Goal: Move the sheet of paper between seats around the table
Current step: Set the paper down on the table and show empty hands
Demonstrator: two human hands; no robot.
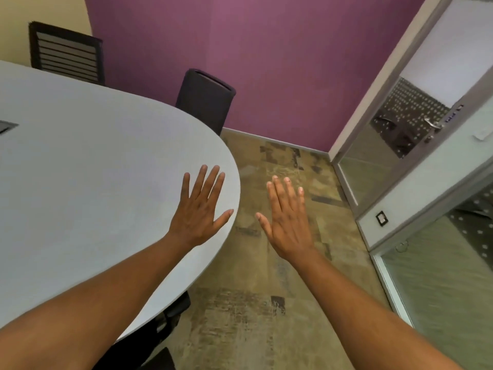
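No sheet of paper shows in the head view. My left hand [198,209] is stretched out flat with fingers spread, palm down, over the right end of the pale grey oval table [80,169]. My right hand [288,220] is also flat and open, held over the carpet just past the table's edge. Neither hand holds anything. Whether the left hand touches the tabletop I cannot tell.
A dark chair [205,100] stands at the table's far end and a slatted-back chair [66,53] further left. Another dark seat [160,327] peeks out under the near edge. A glass door with a handle [433,125] stands at the right; patterned carpet [266,303] covers the floor.
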